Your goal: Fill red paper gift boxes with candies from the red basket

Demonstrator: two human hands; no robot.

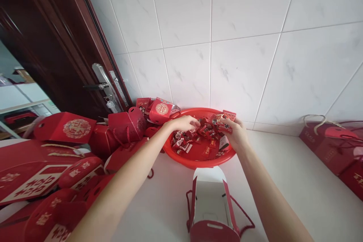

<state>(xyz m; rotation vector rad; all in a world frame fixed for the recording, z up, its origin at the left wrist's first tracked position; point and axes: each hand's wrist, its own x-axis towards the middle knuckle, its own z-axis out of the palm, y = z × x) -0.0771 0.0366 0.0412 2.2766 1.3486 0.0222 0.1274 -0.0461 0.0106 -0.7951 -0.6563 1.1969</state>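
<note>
Against the tiled wall sits a red plastic basket (pixel 185 162) holding many small red wrapped packets (pixel 187 147). My left hand (pixel 185 124) reaches over the basket's left part with its fingers curled together; whatever is between them is too small to name. At the right rim, my right hand (pixel 236 131) grips some red printed packets (pixel 224 119). Nearer to me, an open red gift box (pixel 211 200) with a pale interior and red rope handles stands on the white surface.
Closed red gift boxes (pixel 76 128) are piled along the left side. Dark red bags (pixel 326 143) with rope handles stand at the far right. A dark wooden door (pixel 65 26) with a metal handle (pixel 104 85) is at the upper left.
</note>
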